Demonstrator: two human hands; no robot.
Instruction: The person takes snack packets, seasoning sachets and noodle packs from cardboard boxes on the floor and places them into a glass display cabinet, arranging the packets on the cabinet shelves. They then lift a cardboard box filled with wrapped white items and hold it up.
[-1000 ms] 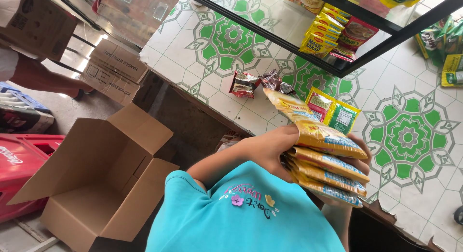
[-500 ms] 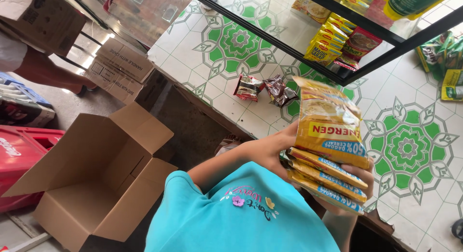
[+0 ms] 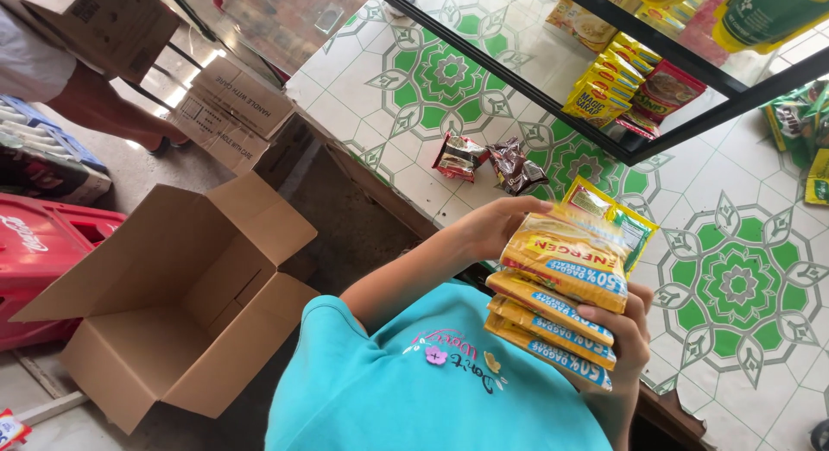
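Note:
Both my hands hold a stack of several yellow snack packets in front of my turquoise shirt. My left hand grips the top packet's upper left edge. From the right, my right hand clamps the stack's side with the fingers wrapped over the lower packets. A green-and-yellow packet sticks out behind the stack. The stack is above the edge of the green-patterned tiled counter.
Two dark red sachets lie on the counter near a black-framed glass display case stocked with packets. An open cardboard box stands on the floor to the left, beside a red crate. Stacked cartons and another person's leg are at the upper left.
The stack has tilted so the top packet's face now shows toward me, and my left hand has slid up onto its upper edge. My right hand keeps its grip.

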